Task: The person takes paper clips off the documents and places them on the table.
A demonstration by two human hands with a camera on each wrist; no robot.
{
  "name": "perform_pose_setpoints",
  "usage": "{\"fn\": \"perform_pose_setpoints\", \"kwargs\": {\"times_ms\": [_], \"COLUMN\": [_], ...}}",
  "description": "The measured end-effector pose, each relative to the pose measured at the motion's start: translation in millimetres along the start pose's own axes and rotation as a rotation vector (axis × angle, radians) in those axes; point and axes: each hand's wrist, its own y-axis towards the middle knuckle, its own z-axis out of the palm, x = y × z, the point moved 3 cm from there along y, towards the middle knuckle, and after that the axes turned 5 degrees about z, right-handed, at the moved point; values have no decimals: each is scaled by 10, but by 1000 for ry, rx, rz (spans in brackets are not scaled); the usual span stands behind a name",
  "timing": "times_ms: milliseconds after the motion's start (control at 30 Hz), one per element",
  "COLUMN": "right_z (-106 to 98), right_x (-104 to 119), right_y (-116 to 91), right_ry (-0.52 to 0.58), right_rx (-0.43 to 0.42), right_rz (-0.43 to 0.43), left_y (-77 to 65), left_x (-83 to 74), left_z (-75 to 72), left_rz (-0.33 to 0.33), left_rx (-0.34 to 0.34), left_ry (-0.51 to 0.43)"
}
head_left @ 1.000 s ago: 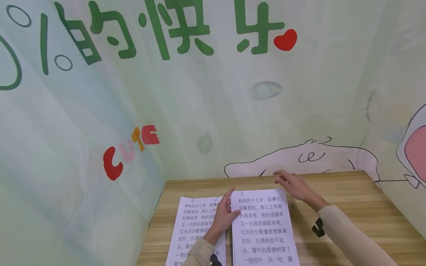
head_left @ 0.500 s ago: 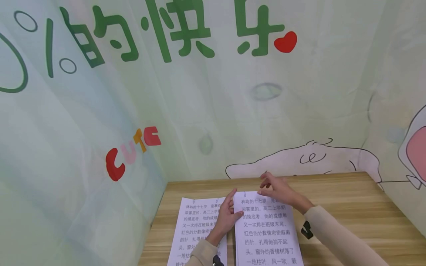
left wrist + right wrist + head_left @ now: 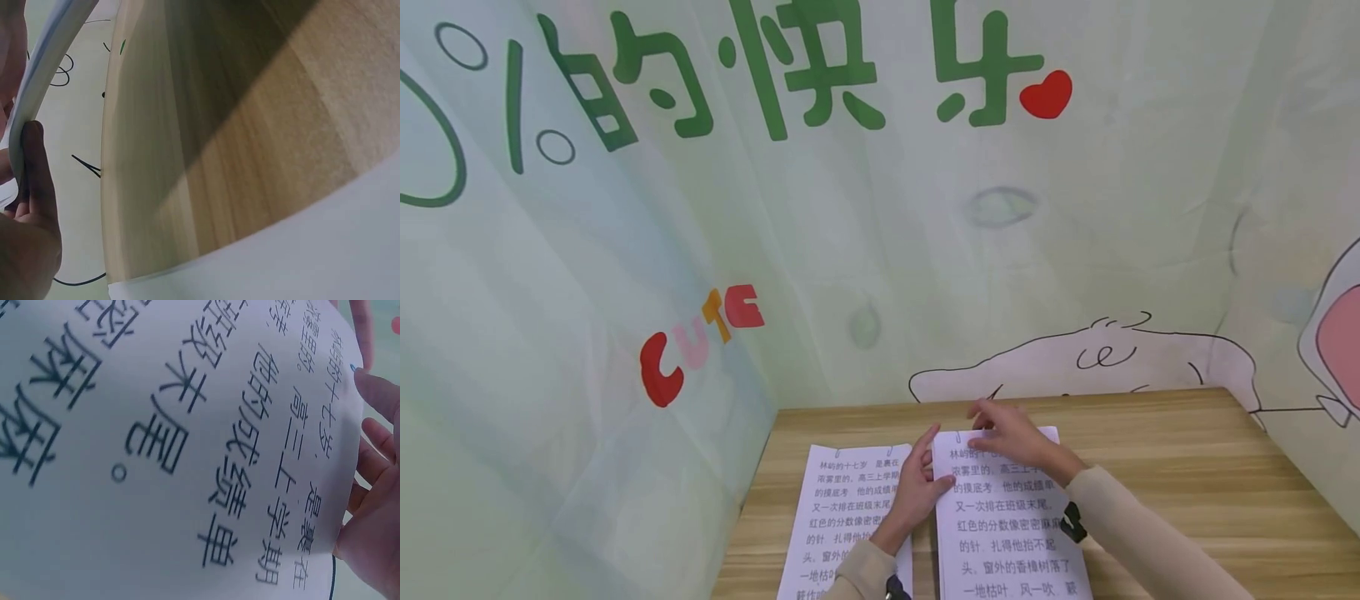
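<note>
- Head: your left hand (image 3: 917, 490) pinches the left edge of the held stack (image 3: 1007, 533); it shows one clip (image 3: 958, 437), the left stack (image 3: 838, 504) two, so clipping looks half done. "林屿的十七岁" heads the left stack; the wall (image 3: 865, 275) reads "CUTE".
- Left wrist: you grip that paper above the table (image 3: 262, 144).
- Right wrist: your right hand (image 3: 378, 519) has its thumb at the top edge; whether it pinches, you cannot tell. "他的成绩单" reads clearly.

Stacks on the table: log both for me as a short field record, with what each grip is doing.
right stack: print facing up, raised off the table where the left grip has it
left grip: pinching the right stack's left edge, thumb on the printed face
right grip: at the right stack's top edge, thumb over the print; firmness unclear
left stack: on the table, apart from the right stack, partly hidden by the left arm
clips: two on left stack's top edge; one visible on right stack
</note>
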Motion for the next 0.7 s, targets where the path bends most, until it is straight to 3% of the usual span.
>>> {"fn": "perform_pose_setpoints", "kwargs": {"times_ms": [367, 700], "right_z": [148, 175], "right_x": [115, 147], "right_y": [91, 107], "right_ry": [-7, 107], "right_rx": [-1, 69], "right_rz": [-58, -79], "left_y": [-6, -31], "left_x": [-18, -31], "left_z": [30, 26], "left_rz": [2, -5], "left_rx": [-1, -11], "left_ry": [-21, -6]}}
